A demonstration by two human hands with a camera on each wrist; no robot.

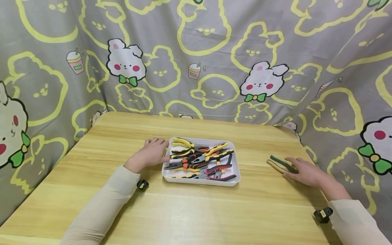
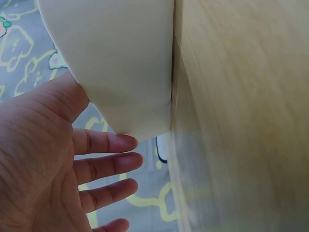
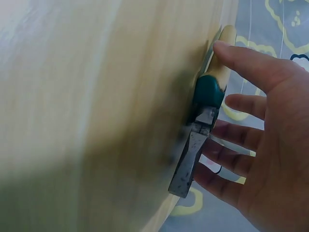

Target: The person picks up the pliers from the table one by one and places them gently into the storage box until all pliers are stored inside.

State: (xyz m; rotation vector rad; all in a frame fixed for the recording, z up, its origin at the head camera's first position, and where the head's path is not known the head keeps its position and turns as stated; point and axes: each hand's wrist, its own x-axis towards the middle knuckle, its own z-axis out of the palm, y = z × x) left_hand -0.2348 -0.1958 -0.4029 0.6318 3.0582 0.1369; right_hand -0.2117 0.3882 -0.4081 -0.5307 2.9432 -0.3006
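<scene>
My left hand (image 1: 152, 152) is at the left end of a white tray (image 1: 200, 182) full of pliers. In the left wrist view, its thumb lies along the rim of the tray (image 2: 120, 63) and its fingers are extended past the corner. Off to the right, pliers with green and tan handles (image 1: 283, 162) lie on the table under my right hand (image 1: 309, 173). The right wrist view has that thumb at the tan part of the handle, with the loosely bent fingers beside the metal jaws of the pliers (image 3: 190, 159).
Several pliers with yellow-black, orange-black and red-black handles (image 1: 218, 168) lie overlapping in the tray. Patterned grey curtains (image 1: 211, 92) stand round the back and sides of the wooden table (image 1: 199, 217). Each wrist carries a small black camera (image 1: 142, 185).
</scene>
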